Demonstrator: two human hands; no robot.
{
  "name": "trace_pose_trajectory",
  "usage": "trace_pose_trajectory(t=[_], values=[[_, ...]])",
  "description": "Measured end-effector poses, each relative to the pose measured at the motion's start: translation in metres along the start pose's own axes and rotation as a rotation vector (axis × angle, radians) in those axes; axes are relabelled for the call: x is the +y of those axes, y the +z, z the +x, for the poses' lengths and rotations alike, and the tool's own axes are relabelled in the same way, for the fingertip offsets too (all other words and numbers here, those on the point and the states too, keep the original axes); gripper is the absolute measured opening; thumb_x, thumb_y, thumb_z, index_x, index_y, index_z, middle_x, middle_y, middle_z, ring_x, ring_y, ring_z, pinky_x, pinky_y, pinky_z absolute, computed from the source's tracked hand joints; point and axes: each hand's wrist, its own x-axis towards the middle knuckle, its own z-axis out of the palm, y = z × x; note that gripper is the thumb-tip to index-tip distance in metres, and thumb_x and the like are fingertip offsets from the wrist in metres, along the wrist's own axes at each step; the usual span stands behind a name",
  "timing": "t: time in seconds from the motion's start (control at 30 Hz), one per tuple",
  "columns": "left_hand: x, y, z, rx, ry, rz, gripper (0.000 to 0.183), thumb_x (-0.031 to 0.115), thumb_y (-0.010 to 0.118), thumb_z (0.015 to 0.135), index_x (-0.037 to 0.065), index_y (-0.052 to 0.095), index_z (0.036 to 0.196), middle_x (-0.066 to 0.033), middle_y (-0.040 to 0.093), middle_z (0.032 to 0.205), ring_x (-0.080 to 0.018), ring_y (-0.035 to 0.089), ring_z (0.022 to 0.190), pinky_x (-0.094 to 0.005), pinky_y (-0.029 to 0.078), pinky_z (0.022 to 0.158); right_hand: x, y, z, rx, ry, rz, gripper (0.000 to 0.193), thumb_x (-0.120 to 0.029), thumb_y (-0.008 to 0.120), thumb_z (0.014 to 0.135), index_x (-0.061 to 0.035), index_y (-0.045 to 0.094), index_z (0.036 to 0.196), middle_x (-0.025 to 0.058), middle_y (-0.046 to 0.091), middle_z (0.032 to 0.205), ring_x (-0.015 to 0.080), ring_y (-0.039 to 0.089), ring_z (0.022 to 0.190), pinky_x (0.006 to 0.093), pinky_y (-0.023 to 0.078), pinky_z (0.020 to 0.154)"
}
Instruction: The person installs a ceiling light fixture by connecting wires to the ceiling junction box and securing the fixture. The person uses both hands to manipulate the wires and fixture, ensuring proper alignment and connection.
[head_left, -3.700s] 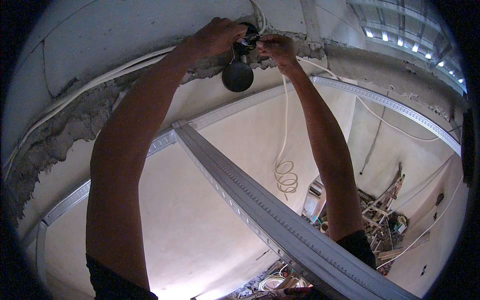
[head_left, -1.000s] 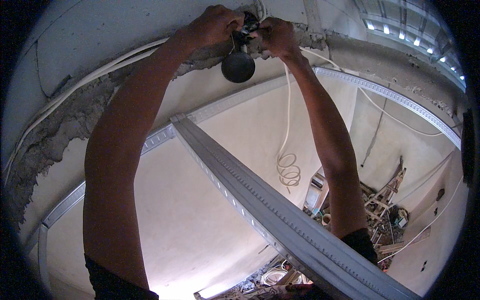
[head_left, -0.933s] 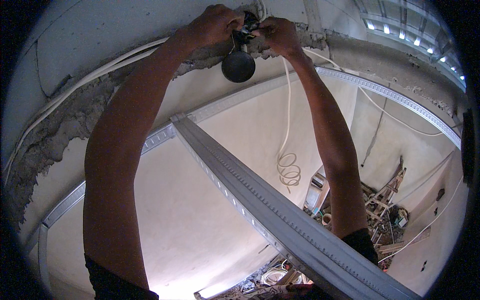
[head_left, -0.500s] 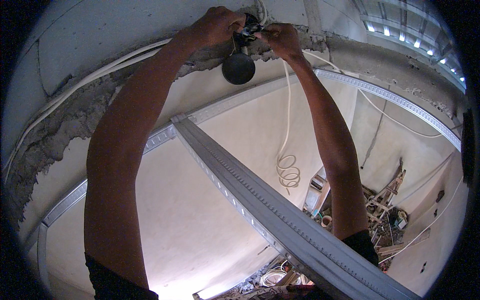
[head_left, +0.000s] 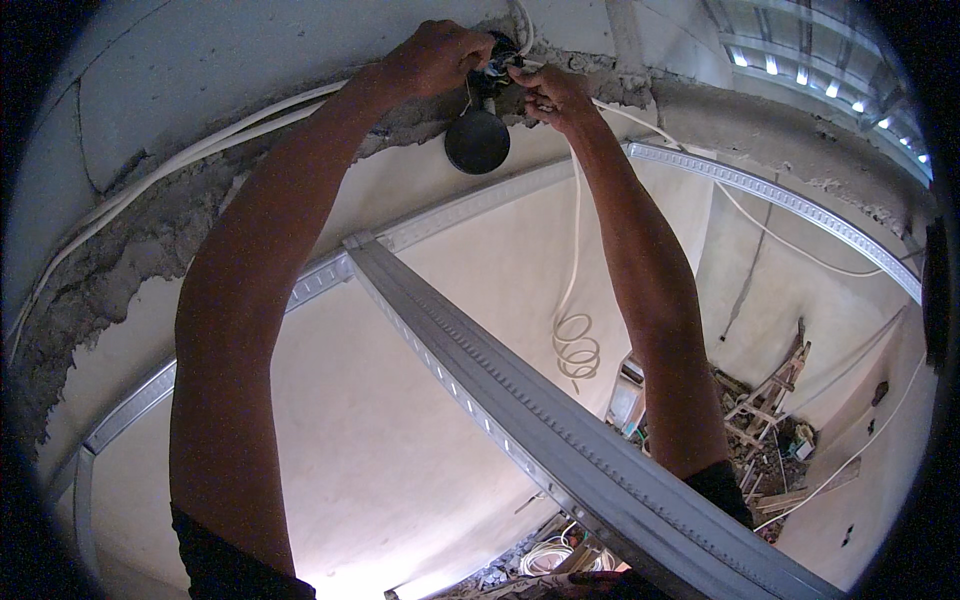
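Observation:
High on the wall, a small black round electrical box holds a tangle of thin wires. From the left, my left hand is closed with its fingertips pinching at the wires; its grip is partly hidden. My right hand is at the box's right side, thumb and forefinger pinched on a wire end, the other fingers curled loosely below. Just under the box hangs a round black cover. A white cable runs down to the box from above.
A metal ceiling channel crosses diagonally below my arms and meets a wall-mounted metal track. White cables run along the rough wall. One cable dangles in a loose coil. Wood scraps and rubble lie far below.
My right hand has lowered slightly and turned, its lower fingers loosening from a tighter curl. My left hand has dropped a little and stays at the box.

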Motion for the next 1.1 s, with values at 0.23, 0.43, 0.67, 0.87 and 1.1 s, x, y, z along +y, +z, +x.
trace_pose_trajectory(t=[0.23,0.43,0.67,0.87,1.1], values=[[-0.005,0.005,0.0,0.09,0.093,-0.089,0.003,0.006,0.056,0.084,0.008,0.054,0.083,-0.0135,0.06,0.069,-0.0323,0.062,0.069,-0.0452,0.046,0.065,-0.003,-0.004,0.022,0.012,-0.185,-0.332,0.027,-0.021,0.08,0.073,-0.0049,0.059,0.069,0.0005,0.052,0.061,0.0116,0.049,0.052,0.0243,0.049,0.052],[0.001,-0.002,0.002,-0.08,-0.072,-0.024,0.002,0.008,0.058,0.084,0.007,0.056,0.084,-0.0133,0.063,0.073,-0.0315,0.063,0.069,-0.0432,0.048,0.065,0.027,0.003,0.027,0.297,-0.583,-0.488,0.021,-0.015,0.079,0.073,0.0013,0.067,0.082,0.0074,0.065,0.076,0.0144,0.06,0.063,0.0256,0.053,0.06],[0.0,0.001,0.002,-0.044,-0.125,-0.054,0.01,0.014,0.063,0.083,0.006,0.058,0.086,-0.0121,0.065,0.074,-0.0296,0.064,0.069,-0.0423,0.049,0.065,0.03,0.0,0.015,0.265,-0.854,-0.544,0.022,-0.035,0.065,0.079,-0.017,0.07,0.09,0.0032,0.068,0.085,0.0211,0.063,0.074,0.0366,0.047,0.063],[0.005,-0.001,0.01,-0.028,-0.114,-0.141,0.015,0.019,0.066,0.082,0.007,0.058,0.087,-0.0114,0.065,0.073,-0.0286,0.064,0.068,-0.0411,0.048,0.064,0.019,-0.006,0.02,0.248,-0.694,-0.306,0.029,-0.014,0.084,0.068,0.0019,0.067,0.086,0.0076,0.066,0.082,0.0147,0.061,0.071,0.0262,0.049,0.062],[0.002,-0.004,-0.001,-0.051,-0.116,-0.129,0.015,0.019,0.065,0.082,0.006,0.057,0.085,-0.0105,0.065,0.075,-0.0277,0.064,0.07,-0.0398,0.047,0.065,0.018,0.02,-0.002,0.272,-0.547,-0.184,0.024,-0.013,0.081,0.07,0.0013,0.067,0.083,0.009,0.068,0.084,0.0157,0.063,0.073,0.0266,0.052,0.065]])
